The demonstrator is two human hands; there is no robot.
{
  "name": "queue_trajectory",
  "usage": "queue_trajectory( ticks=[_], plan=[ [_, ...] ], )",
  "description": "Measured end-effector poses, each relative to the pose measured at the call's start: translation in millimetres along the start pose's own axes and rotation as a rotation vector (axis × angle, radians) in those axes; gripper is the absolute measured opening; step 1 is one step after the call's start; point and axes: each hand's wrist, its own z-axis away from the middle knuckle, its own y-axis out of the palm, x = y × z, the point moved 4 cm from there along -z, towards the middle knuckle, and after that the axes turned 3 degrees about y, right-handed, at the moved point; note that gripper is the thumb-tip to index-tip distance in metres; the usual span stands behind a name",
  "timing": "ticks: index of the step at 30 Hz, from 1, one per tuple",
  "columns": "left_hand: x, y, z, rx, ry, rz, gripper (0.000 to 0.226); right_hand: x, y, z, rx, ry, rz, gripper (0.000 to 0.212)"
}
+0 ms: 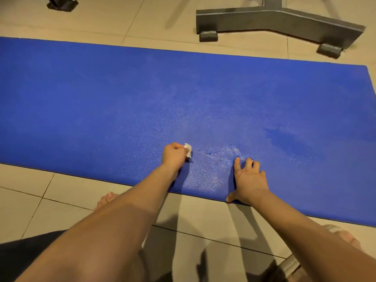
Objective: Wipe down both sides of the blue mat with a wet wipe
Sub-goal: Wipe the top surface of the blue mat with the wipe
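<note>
The blue mat (101,94) lies flat on the tiled floor and stretches across the whole view. My left hand (174,154) grips a small crumpled white wet wipe (188,150) and holds it against the mat near its front edge. To the right, my right hand (249,178) rests on the mat with fingers spread, its thumb at the front edge. Pale sheen patches and a darker spot mark the mat's surface around and right of the hands.
A grey metal stand base (280,21) with rubber feet stands on the tiles behind the mat at the upper right. A dark foot of another object (62,5) sits at the top left. My own feet (106,200) are on the tiles in front of the mat.
</note>
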Motion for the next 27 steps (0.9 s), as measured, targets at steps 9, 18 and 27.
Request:
queue_trajectory(
  ticks=[9,18,27],
  plan=[
    [-14.7,-9.5,-18.5,-0.003,0.057,-0.138,0.020,-22.3,-31.2,-29.7,-0.019,0.008,-0.188,0.085],
    [-18.1,-25.3,-38.0,-0.140,0.281,-0.561,0.014,-22.7,-30.3,-48.6,0.022,0.063,-0.161,0.107],
    [-6.0,-7.0,-20.6,-0.101,0.636,-0.781,0.020,-23.0,-42.0,-71.1,0.190,0.021,-0.141,0.121]
  ],
)
